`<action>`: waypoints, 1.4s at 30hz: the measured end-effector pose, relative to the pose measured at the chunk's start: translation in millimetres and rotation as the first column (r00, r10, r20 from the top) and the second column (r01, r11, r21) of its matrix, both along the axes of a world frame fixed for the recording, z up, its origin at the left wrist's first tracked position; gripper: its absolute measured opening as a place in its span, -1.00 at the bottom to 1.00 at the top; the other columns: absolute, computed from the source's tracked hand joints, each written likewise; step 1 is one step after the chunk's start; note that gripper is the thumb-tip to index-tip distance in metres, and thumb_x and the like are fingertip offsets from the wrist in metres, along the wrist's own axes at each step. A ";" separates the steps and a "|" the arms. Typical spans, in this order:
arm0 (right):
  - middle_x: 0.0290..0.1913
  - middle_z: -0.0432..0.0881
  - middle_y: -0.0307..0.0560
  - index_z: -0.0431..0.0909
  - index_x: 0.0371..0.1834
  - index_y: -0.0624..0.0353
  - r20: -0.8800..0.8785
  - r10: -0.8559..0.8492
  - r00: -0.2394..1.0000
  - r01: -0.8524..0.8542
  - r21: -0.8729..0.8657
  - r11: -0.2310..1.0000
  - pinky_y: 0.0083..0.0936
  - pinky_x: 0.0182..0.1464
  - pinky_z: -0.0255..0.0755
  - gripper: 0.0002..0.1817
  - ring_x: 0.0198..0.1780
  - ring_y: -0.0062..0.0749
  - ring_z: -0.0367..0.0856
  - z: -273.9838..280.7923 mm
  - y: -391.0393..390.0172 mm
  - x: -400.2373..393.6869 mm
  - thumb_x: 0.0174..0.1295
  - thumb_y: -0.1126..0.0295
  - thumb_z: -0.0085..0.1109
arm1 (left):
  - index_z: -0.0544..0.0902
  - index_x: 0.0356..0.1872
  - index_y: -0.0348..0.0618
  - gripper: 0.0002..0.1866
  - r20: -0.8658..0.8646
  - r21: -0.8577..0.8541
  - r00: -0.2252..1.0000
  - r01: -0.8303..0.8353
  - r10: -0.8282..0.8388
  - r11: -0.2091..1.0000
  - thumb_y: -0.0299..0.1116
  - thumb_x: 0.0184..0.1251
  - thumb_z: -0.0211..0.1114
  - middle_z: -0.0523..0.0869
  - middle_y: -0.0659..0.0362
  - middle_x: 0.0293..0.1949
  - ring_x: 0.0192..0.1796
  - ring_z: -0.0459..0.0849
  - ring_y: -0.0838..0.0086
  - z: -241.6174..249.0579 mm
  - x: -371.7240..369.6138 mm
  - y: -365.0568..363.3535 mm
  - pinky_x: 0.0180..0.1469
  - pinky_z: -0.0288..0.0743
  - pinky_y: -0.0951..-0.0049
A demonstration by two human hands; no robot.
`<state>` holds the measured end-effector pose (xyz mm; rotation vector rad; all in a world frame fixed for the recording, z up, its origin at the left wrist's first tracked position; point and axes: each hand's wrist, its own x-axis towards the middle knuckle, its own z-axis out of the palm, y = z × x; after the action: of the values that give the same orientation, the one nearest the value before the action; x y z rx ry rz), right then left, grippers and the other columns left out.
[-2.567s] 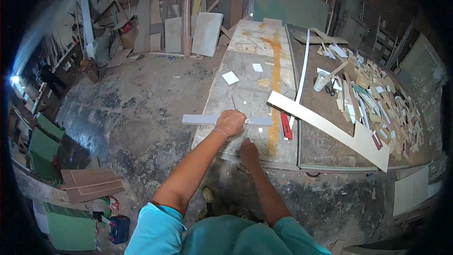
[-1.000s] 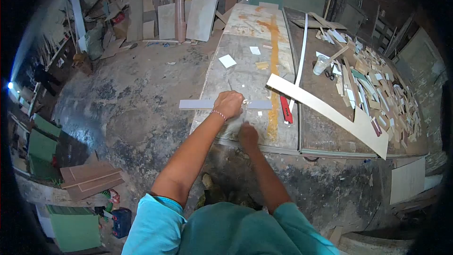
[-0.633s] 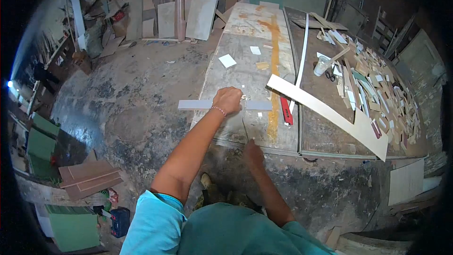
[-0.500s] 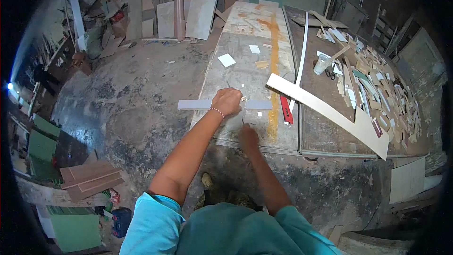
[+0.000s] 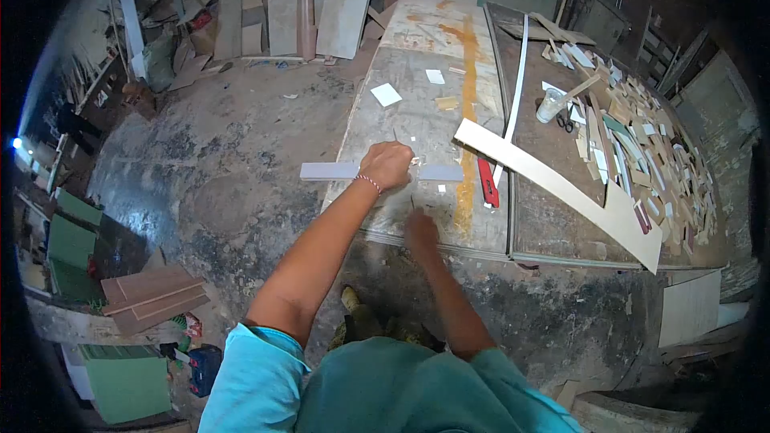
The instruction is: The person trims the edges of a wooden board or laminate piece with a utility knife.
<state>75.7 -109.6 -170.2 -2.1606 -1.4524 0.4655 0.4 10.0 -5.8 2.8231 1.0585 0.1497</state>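
"Pale cream wood, that long angled board [image 5: 553, 192]: what's it blocking?"

"Lies slantwise on the R part of the worn grey surface [image 5: 373, 128], across a long thin white strip [image 5: 518, 80]. Red utility knife [image 5: 488, 183] sits just beside it, near the work. Farther R: clear plastic cup [image 5: 550, 106], black-handled scissors [image 5: 565, 122], big heap of wood & white offcuts [image 5: 642, 132]. Ahead of the hands: flat white square [image 5: 386, 95], smaller white pc [image 5: 435, 77], small tan pc [image 5: 447, 103]."

"And the main pc?"

"Light-grey flat straight strip [image 5: 327, 171], lying crosswise near the front end, L end overhanging the edge, R end by the orange stain. Middle's hidden under the L hand [image 5: 386, 164]; pale shavings [image 5: 415, 162] right beside those knuckles."

"Hands' state?"

"L: fingers curled tight, clamping the strip down. R hand [image 5: 422, 232]: blurry, clenched round a thin dark tool [image 5: 412, 202]; tool type unclear."

"Any labels?"

"Dark marking on the knife, too small to read, FYI."
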 end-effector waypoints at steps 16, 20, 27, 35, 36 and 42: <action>-0.45 0.51 0.29 0.35 -0.23 0.25 -0.020 -0.016 1.000 0.014 -0.124 0.992 -0.03 -0.28 0.36 -0.69 -0.36 0.15 0.51 -26.6 -29.2 -25.4 0.17 0.24 -0.27 | 0.61 -0.53 -0.26 -0.83 -0.014 -0.001 0.998 -0.061 0.061 0.998 -0.43 -0.23 0.21 0.61 -0.04 -0.37 -0.24 0.60 0.19 7.1 0.4 -2.7 -0.17 0.46 0.29; -0.47 0.51 0.28 0.35 -0.26 0.26 0.004 -0.008 1.000 0.007 0.126 0.992 -0.04 -0.30 0.36 -0.70 -0.38 0.15 0.50 -19.7 -35.9 -21.6 0.18 0.24 -0.23 | 0.61 -0.51 -0.27 -0.83 -0.031 0.019 0.999 -0.032 0.033 0.999 -0.43 -0.22 0.22 0.61 -0.05 -0.36 -0.23 0.60 0.20 -3.6 -5.1 1.7 -0.16 0.46 0.31; -0.47 0.51 0.27 0.31 -0.27 0.27 -0.100 -0.056 0.993 0.050 -0.065 0.997 -0.06 -0.34 0.34 -0.72 -0.38 0.18 0.50 23.4 -51.4 -9.5 0.21 0.23 -0.20 | 0.62 -0.49 -0.23 -0.82 -0.022 -0.034 1.000 0.015 -0.016 0.999 -0.43 -0.23 0.25 0.61 -0.05 -0.35 -0.22 0.59 0.18 10.7 -8.8 -9.8 -0.15 0.46 0.30; -0.51 0.52 0.20 0.30 -0.29 0.25 0.047 -0.103 0.994 0.111 -0.209 0.972 -0.09 -0.39 0.35 -0.72 -0.42 0.08 0.53 37.6 -59.3 -19.4 0.22 0.23 -0.26 | 0.61 -0.46 -0.24 -0.71 -0.034 -0.054 0.999 0.003 -0.005 0.999 -0.30 -0.27 0.36 0.61 -0.04 -0.33 -0.22 0.59 0.19 11.2 -8.0 -7.4 -0.16 0.46 0.32; -0.51 0.52 0.20 0.30 -0.29 0.23 0.044 -0.088 0.995 0.093 -0.149 0.984 -0.09 -0.39 0.35 -0.73 -0.42 0.08 0.53 25.7 -46.3 -16.2 0.22 0.23 -0.26 | 0.61 -0.45 -0.24 -0.69 -0.064 -0.065 0.998 -0.010 0.006 0.998 -0.28 -0.27 0.38 0.61 -0.04 -0.33 -0.21 0.59 0.18 12.4 -6.9 -8.0 -0.15 0.46 0.32; -0.55 0.52 0.19 0.33 -0.28 0.25 0.059 -0.138 0.989 0.140 -0.032 0.990 -0.14 -0.48 0.40 -0.73 -0.48 0.02 0.54 7.7 9.5 -14.1 0.23 0.28 -0.32 | 0.61 -0.43 -0.24 -0.64 -0.042 -0.060 0.998 -0.039 0.037 0.997 -0.22 -0.29 0.40 0.60 -0.05 -0.31 -0.20 0.58 0.18 5.1 -7.5 -6.1 -0.15 0.45 0.32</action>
<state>61.6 -100.1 -162.5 -2.3020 -1.3200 0.3859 -7.1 3.9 -0.7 2.7640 1.1061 0.0622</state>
